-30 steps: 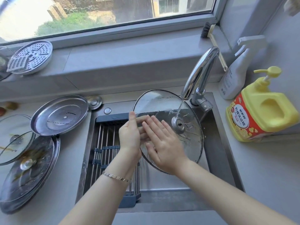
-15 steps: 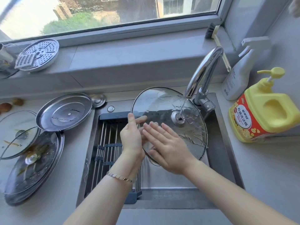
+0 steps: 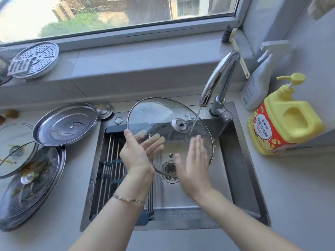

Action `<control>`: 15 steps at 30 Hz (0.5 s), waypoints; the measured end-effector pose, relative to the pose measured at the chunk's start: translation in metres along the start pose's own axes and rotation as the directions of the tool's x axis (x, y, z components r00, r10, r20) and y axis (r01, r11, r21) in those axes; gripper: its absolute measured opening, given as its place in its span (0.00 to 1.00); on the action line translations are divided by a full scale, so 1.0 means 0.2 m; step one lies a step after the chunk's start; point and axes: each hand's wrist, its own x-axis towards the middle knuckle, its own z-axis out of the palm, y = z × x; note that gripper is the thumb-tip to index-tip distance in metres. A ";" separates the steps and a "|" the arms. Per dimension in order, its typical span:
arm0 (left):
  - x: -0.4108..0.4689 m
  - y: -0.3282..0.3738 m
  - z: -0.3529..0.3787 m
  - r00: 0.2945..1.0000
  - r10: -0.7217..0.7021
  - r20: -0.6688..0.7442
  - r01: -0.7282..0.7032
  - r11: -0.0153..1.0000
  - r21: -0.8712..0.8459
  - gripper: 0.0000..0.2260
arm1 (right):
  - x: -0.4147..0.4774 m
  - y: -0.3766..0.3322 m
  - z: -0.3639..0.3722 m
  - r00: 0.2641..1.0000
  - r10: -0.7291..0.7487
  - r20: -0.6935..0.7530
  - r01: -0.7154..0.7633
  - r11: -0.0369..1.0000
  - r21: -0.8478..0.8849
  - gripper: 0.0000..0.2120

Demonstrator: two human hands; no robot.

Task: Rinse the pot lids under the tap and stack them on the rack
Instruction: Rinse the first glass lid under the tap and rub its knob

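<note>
I am holding the glass lid (image 3: 159,115) under the running tap (image 3: 218,75), left grip (image 3: 135,154) pinching its rim (fingers (image 3: 153,140) behind glass), right grip (image 3: 192,165) spread flat on it.

Bright daylight from window (image 3: 116,13), blown-out glare top-left, wide-angle edge distortion

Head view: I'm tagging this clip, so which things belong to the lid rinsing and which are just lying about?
In the job: glass lid, left hand gripping it, right hand, running tap, sink rack, steel lid, small glass lid, large soiled lid.
Lying about: steamer plate, spray bottle, yellow detergent bottle, brush.
</note>
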 end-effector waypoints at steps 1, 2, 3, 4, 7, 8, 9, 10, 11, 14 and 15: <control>0.00 0.00 0.01 1.000 -0.003 -0.005 0.003 1.000 0.002 0.21 | -0.04 -0.03 0.03 0.991 -0.137 0.004 0.137 0.988 -0.064 0.38; 0.00 0.00 0.01 1.000 -0.010 -0.010 0.010 1.000 -0.002 0.21 | -0.06 -0.05 0.06 0.970 -0.245 0.009 0.244 0.964 -0.105 0.37; 0.00 0.00 0.02 1.000 -0.016 -0.013 0.016 1.000 -0.010 0.21 | -0.05 -0.04 0.07 0.954 -0.299 -0.015 0.294 0.946 -0.137 0.37; 0.00 0.00 0.02 1.000 -0.016 -0.016 0.016 1.000 -0.021 0.21 | -0.03 -0.03 0.06 0.955 -0.294 -0.026 0.288 0.948 -0.136 0.39; 0.00 0.01 0.03 0.999 -0.002 -0.039 0.000 0.999 -0.050 0.21 | 0.07 0.04 0.00 0.995 -0.101 0.027 0.102 0.994 -0.031 0.53; 0.00 0.02 0.03 0.999 0.004 -0.045 -0.006 0.998 -0.058 0.21 | 0.10 0.05 -0.02 0.997 -0.048 0.054 0.049 0.999 -0.007 0.52; 0.01 0.02 0.04 0.999 0.008 -0.051 -0.011 0.998 -0.064 0.21 | 0.13 0.05 -0.03 0.997 -0.013 0.073 0.012 1.000 0.018 0.48; 0.02 0.03 0.03 0.998 0.008 -0.058 -0.012 0.998 -0.068 0.21 | 0.15 0.03 -0.03 0.996 0.015 0.083 -0.018 0.999 0.035 0.44; 0.02 0.03 0.03 0.998 0.002 -0.065 -0.006 0.998 -0.070 0.21 | 0.15 0.00 -0.02 0.996 0.045 0.075 -0.047 0.999 0.027 0.43; 0.04 0.04 0.00 0.998 -0.032 -0.063 0.028 0.997 -0.067 0.22 | 0.09 -0.08 0.00 0.999 0.007 0.037 -0.004 0.996 -0.085 0.43; 0.05 0.04 -0.02 0.998 -0.038 -0.054 0.035 0.998 -0.054 0.22 | 0.06 -0.09 0.01 0.996 -0.045 0.071 0.052 0.993 -0.105 0.43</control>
